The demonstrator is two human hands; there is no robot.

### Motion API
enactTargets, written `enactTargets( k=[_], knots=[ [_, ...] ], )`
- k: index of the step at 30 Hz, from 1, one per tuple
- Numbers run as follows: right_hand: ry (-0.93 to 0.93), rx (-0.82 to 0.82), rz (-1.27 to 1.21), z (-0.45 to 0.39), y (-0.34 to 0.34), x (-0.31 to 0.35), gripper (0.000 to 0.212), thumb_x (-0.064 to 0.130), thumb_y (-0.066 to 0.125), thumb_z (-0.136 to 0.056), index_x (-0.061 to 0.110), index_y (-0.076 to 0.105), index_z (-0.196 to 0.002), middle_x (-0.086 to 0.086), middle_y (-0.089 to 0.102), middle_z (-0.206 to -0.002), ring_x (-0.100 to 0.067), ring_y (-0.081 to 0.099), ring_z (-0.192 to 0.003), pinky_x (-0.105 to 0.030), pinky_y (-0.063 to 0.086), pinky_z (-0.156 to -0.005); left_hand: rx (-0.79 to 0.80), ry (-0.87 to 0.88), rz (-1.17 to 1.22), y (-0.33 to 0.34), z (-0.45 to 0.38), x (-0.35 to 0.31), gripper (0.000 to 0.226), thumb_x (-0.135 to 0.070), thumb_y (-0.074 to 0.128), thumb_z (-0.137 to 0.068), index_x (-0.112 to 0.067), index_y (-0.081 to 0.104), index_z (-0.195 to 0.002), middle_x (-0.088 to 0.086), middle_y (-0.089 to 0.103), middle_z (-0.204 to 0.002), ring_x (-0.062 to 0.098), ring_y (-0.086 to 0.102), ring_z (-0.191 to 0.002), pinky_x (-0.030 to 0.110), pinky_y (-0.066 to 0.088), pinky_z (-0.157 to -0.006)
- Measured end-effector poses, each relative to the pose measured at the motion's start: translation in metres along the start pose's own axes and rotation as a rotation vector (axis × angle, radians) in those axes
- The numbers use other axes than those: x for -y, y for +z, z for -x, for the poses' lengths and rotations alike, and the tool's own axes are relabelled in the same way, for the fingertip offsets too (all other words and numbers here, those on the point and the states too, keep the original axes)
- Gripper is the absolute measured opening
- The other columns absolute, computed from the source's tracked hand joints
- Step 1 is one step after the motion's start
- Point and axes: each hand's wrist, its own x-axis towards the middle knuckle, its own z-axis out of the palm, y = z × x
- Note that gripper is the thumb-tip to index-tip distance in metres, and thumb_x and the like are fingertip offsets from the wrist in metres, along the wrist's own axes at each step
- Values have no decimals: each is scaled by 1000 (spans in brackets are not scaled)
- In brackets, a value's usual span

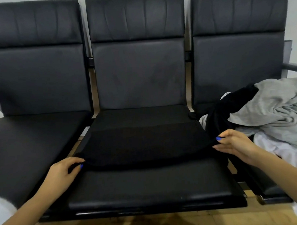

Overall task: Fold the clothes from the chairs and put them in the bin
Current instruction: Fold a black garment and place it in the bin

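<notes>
Black garment [144, 145] lies spread across the middle chair seat [148, 187], long axis running side to side between our hands. Our left hand [64, 171] pinches its near-left corner; our right hand [235, 143] pinches its near-right corner. More clothes [274, 110] sit heaped on the right-hand chair.
</notes>
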Motion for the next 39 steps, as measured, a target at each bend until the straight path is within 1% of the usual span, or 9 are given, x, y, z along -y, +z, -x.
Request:
enactTargets(
  k=[8,12,20,26,30,32,34,37,39],
  knots=[
    [-17,112,385,11,12,14,18,-8,48,-94,5,48,-81,-16,58,-75,-26,67,-67,-29,58,-61,-47,-70,13,-23,22,19,31,1,73,-79,-28,70,-89,5,73,-90,13,60,-73,24,43,-70],
    [-57,21,68,3,21,34,18,-10,46,-94,5,48,-84,-22,56,-79,-29,67,-67,-31,60,-56,-121,-147,158,-34,6,7,38,-6,69,-85,-43,62,-80,-11,67,-78,4,61,-75,2,39,-66],
    [-276,-75,-320,-14,47,79,20,-10,44,-95,6,49,-83,-13,59,-89,-28,66,-87,-35,58,-77,-400,-163,375,-48,-39,-21,20,-9,65,-89,-16,72,-106,1,68,-103,15,60,-101,30,43,-97],
    [-176,-106,-174,-2,26,32,25,-14,45,-92,6,47,-77,-18,56,-84,-25,67,-67,-24,59,-57,-159,-122,258,-27,3,8,40,-1,69,-83,-41,63,-89,-4,68,-100,12,63,-95,9,44,-86],
    [-112,2,25,8,7,1,24,-16,47,-89,4,47,-77,-21,56,-78,-22,71,-61,-23,58,-56,-27,-101,153,-23,17,26,48,1,72,-80,-44,60,-89,-7,66,-104,-21,57,-85,-10,32,-80],
    [-113,18,74,10,3,-5,23,-16,51,-88,4,48,-76,-21,59,-78,-27,71,-74,-20,57,-54,-9,-108,117,-23,19,26,44,2,72,-80,-40,62,-91,-2,69,-107,-7,61,-91,-10,31,-81],
    [-133,36,71,15,4,-3,20,-5,67,-82,3,50,-76,-21,61,-77,-29,71,-77,-19,56,-54,-42,-107,82,-22,19,27,36,2,71,-81,-30,66,-95,5,71,-108,12,65,-94,-10,31,-80],
    [-214,49,4,21,5,9,84,50,95,-22,3,53,-77,-9,67,-64,-19,72,-66,-20,57,-59,-152,-136,136,-20,14,24,25,-1,67,-85,-19,72,-101,5,71,-103,-17,57,-80,-8,34,-73],
    [-277,39,-33,18,6,14,83,52,94,-21,5,53,-77,-6,68,-62,-18,72,-65,-23,59,-63,-235,-175,177,-23,11,19,23,-3,64,-88,-19,73,-103,3,69,-97,-25,53,-73,-7,37,-69]
  ],
)
